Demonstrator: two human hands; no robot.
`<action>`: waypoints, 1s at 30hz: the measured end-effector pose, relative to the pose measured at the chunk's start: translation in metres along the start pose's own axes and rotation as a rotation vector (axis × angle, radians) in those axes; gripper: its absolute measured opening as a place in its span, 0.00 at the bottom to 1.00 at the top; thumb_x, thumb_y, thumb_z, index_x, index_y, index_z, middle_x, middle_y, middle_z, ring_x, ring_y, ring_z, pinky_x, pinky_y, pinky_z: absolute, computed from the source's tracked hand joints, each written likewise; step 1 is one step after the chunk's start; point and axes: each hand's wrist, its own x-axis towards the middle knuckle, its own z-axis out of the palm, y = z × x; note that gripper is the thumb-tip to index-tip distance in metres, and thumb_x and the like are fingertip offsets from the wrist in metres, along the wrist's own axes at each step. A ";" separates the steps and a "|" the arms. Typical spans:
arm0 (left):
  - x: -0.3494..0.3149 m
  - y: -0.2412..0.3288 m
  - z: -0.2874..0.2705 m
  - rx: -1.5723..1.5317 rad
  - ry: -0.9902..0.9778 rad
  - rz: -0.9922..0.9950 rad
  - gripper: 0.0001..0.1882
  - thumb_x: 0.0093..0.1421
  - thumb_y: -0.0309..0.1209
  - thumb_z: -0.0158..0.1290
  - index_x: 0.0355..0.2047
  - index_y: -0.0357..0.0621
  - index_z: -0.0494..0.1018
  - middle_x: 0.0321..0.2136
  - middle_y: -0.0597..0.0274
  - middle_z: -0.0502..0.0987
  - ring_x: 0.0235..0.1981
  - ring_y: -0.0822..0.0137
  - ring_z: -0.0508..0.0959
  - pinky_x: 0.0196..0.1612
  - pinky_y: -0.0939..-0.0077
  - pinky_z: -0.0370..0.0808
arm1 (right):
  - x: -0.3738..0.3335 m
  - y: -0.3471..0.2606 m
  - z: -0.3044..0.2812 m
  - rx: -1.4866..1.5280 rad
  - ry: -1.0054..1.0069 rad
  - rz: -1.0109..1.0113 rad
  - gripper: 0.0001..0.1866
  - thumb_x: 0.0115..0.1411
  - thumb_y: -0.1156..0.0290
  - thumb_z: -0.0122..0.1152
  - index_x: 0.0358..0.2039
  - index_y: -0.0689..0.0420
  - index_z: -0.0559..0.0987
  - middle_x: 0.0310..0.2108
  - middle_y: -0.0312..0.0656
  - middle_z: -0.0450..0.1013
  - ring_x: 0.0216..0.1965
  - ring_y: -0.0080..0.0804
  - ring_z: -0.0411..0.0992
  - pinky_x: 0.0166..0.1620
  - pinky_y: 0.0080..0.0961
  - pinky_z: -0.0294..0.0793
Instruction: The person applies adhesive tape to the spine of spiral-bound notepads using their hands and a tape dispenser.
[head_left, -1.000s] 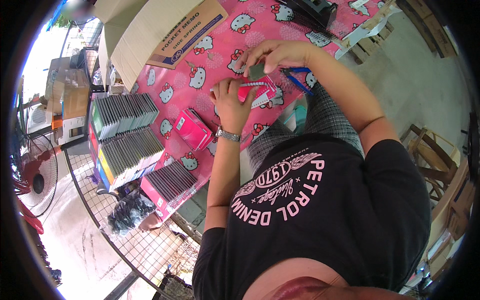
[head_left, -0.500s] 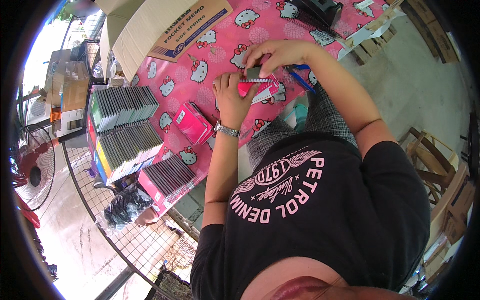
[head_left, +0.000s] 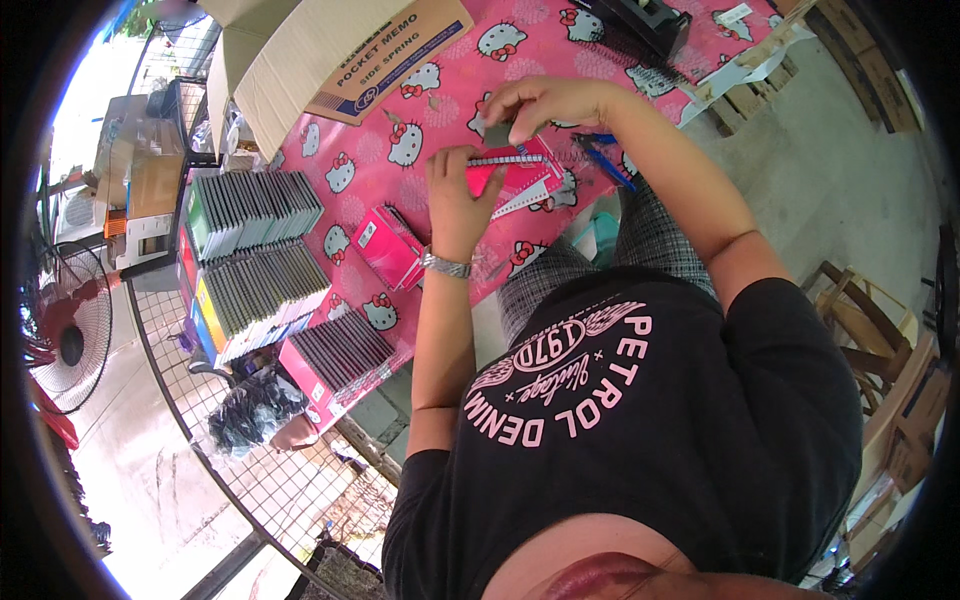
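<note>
My left hand (head_left: 459,198) grips the left end of a pink spiral notepad (head_left: 522,176), fingers on its far side and thumb on its near side. A dark wire coil (head_left: 507,160) runs along the notepad's far edge, with a loose tail sticking out on the right. White punched sheets (head_left: 528,198) show under its near side. Just above the coil, my right hand (head_left: 548,103) pinches a small dark grey flat piece (head_left: 497,134), its kind unclear. Blue-handled pliers (head_left: 607,162) lie right of the notepad. A few pink notepads (head_left: 390,247) lie left of my left wrist.
Rows of spiral notepads (head_left: 255,213) stand at the table's left, with another pink-covered row (head_left: 335,352) nearer me. An open cardboard box (head_left: 385,62) is at the far left. A black device (head_left: 640,25) and loose coils (head_left: 590,28) sit at the far right. A fan (head_left: 70,345) stands left.
My right hand has lifted slightly up and left with the dark piece, away from the coil. More of the notepad, its coil and the pliers now shows.
</note>
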 end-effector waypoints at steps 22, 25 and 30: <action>0.000 -0.044 -0.007 -0.606 -0.065 -0.461 0.11 0.57 0.22 0.59 0.40 0.32 0.72 0.32 0.60 0.79 0.34 0.72 0.78 0.38 0.81 0.75 | 0.032 -0.001 -0.004 -0.354 -0.006 0.093 0.25 0.47 0.60 0.70 0.45 0.57 0.78 0.41 0.37 0.73 0.45 0.27 0.70 0.47 0.25 0.69; -0.001 -0.041 -0.007 -0.603 -0.040 -0.522 0.11 0.58 0.21 0.58 0.40 0.32 0.72 0.33 0.60 0.78 0.33 0.73 0.79 0.38 0.81 0.76 | 0.017 0.012 -0.021 -1.188 0.370 0.147 0.29 0.47 0.58 0.72 0.48 0.57 0.77 0.48 0.44 0.71 0.51 0.40 0.68 0.52 0.33 0.69; -0.009 -0.035 0.006 -0.853 0.252 -0.439 0.08 0.61 0.23 0.55 0.39 0.31 0.73 0.32 0.59 0.78 0.31 0.70 0.80 0.35 0.79 0.77 | -0.058 0.072 -0.015 -0.836 0.798 -0.229 0.34 0.51 0.56 0.68 0.56 0.56 0.70 0.56 0.51 0.64 0.60 0.49 0.62 0.59 0.42 0.64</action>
